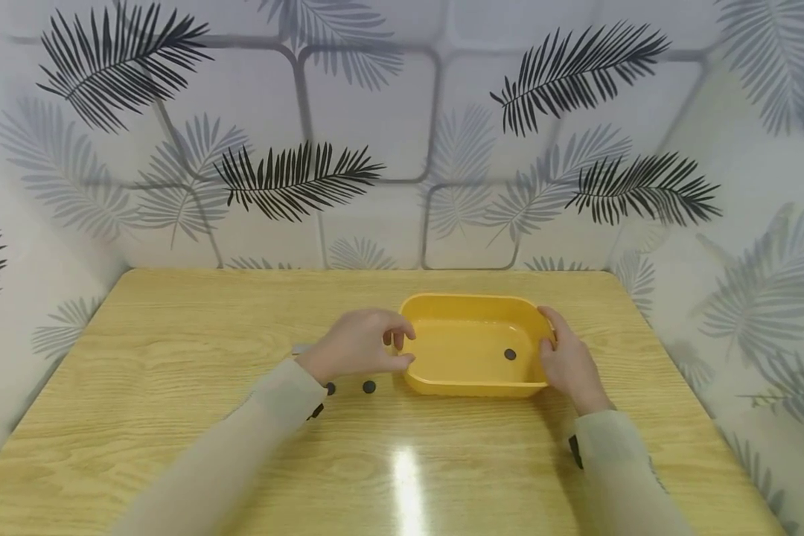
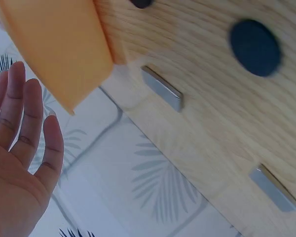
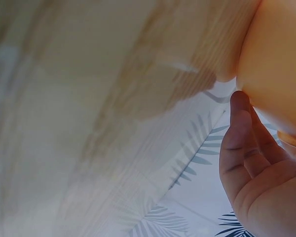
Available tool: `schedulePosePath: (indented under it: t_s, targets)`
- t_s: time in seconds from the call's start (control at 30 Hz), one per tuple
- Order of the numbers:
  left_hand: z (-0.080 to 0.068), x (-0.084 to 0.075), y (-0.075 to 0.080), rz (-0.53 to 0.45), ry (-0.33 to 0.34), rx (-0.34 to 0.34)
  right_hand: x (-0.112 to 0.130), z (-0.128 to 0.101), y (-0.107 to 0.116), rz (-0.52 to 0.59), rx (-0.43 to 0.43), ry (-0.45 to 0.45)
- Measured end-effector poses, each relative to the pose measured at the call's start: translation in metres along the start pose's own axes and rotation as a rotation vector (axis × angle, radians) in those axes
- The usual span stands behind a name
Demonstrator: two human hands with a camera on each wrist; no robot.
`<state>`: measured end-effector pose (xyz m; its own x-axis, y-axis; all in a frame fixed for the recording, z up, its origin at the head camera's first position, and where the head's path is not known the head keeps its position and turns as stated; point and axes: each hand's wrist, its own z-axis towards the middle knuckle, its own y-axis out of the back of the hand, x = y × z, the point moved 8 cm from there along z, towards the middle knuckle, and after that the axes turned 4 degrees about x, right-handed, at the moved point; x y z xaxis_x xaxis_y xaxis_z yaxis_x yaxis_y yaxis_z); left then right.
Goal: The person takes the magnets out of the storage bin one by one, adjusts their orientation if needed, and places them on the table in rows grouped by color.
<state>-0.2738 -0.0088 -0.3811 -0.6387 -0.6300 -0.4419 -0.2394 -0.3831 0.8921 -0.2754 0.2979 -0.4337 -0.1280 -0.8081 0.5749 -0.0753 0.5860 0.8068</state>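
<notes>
A yellow plastic tray (image 1: 469, 388) stands on the table, one dark round disc (image 1: 510, 354) lying inside it. My right hand (image 1: 572, 365) grips the tray's right end, the thumb over the rim and fingers outside; the right wrist view shows this hand (image 3: 261, 173) against the yellow wall. At the left end is my left hand (image 1: 368, 342), thumb and fingers apart with nothing between them. The left wrist view shows its fingers loosely extended beside the tray (image 2: 59, 49). Two dark discs (image 1: 369, 387) lie on the table near the left forearm, one partly covered by the sleeve.
Two small grey metallic bars (image 2: 162, 89) lie on the wood in the left wrist view; one bar (image 1: 300, 348) peeks out behind my left wrist in the head view. The wooden table (image 1: 174, 320) ends at a wall covering (image 1: 375, 223) with a feather-leaf print.
</notes>
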Motion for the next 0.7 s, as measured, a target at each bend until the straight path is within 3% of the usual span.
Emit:
schedulePosePath:
  t_s: [0.33, 0.7]
  targets:
    - [0.029, -0.026, -0.006, 0.012, -0.059, 0.015, 0.0, 0.0, 0.0, -0.004, -0.009, 0.001]
    - [0.061, -0.046, -0.011, 0.047, -0.061, 0.079, -0.003, 0.002, -0.002, 0.011, 0.008, -0.008]
